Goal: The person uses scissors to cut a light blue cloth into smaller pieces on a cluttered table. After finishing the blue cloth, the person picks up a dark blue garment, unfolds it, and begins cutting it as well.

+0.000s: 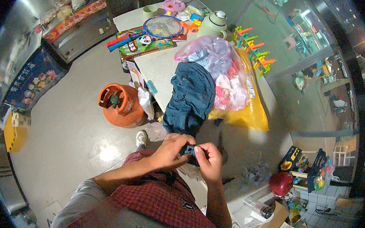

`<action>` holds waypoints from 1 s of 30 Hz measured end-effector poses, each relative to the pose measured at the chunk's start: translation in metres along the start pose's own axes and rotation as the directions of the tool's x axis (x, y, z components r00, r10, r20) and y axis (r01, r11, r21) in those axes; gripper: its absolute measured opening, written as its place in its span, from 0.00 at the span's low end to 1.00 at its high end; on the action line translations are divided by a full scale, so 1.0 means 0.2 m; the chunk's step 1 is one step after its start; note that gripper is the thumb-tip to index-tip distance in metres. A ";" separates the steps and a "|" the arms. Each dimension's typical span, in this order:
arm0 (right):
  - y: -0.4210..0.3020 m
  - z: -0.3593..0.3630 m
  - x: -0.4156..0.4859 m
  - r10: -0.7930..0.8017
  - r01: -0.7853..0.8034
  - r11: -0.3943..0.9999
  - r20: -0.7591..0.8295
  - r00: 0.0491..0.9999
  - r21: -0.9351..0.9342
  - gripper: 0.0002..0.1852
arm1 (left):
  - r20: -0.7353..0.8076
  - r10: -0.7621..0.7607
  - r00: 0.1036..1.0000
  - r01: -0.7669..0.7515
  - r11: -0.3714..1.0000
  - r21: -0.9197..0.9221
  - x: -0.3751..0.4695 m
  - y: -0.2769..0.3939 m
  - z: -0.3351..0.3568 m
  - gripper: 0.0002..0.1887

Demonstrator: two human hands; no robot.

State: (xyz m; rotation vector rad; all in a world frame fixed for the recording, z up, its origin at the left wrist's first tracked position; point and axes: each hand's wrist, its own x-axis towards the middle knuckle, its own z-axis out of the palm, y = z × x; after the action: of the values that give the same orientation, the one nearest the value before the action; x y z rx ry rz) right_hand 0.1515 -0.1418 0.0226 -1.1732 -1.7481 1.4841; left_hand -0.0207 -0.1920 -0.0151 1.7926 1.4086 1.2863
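A dark blue cloth garment (190,95) hangs over the near end of the white table and reaches down to my hands. My left hand (171,149) pinches its lower end from the left. From the right, the thumb and fingers of my right hand (209,158) grip the same small part, with the fingertips of both hands close together. A small blue-grey patch shows between them; its detail is too small to tell. Beside the garment lies a clear pink plastic bag (219,62) of clothes, resting on a yellow packing bag (257,110).
The white table (154,66) holds badminton rackets (162,26), a panda-printed box (149,46) and a pale green vacuum jug (213,24). An orange gas cylinder (123,105) stands on the floor to the left. At lower right are a cardboard box (267,225) and a red rounded object (280,183).
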 end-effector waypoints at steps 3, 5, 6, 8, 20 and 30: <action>0.01 0.00 0.01 0.008 -0.008 1.000 -0.007 1.000 0.022 0.05 | -0.021 -0.053 0.998 0.051 0.995 -0.083 -0.01 -0.02 0.02 0.12; 0.03 0.00 0.01 -0.022 0.022 1.000 -0.020 1.000 0.016 0.07 | -0.039 -0.109 0.993 0.099 0.978 -0.186 -0.01 -0.01 0.02 0.08; 0.02 0.00 0.01 -0.033 0.033 0.999 -0.003 0.999 0.027 0.07 | -0.052 -0.140 0.989 0.124 0.963 -0.238 0.00 0.02 0.00 0.08; 0.00 0.00 0.01 -0.056 0.055 0.997 0.029 0.998 0.051 0.08 | -0.087 -0.163 0.983 0.133 0.951 -0.279 0.02 0.04 -0.04 0.08; -0.06 0.09 0.01 -0.236 0.239 0.941 0.040 0.971 -0.240 0.13 | -0.146 -0.185 0.972 0.188 0.982 0.007 0.21 -0.01 -0.04 0.09; -0.10 -0.11 -0.04 -0.301 0.292 0.868 0.044 0.953 -0.402 0.11 | -0.085 -0.285 0.955 0.271 0.952 -0.144 0.43 -0.21 0.23 0.16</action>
State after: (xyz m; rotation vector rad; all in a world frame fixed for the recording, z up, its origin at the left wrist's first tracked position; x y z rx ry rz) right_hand 0.1680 -0.1389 0.0475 -1.0390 -2.1768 0.9512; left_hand 0.0032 -0.0911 -0.0397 1.3997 1.5327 1.3040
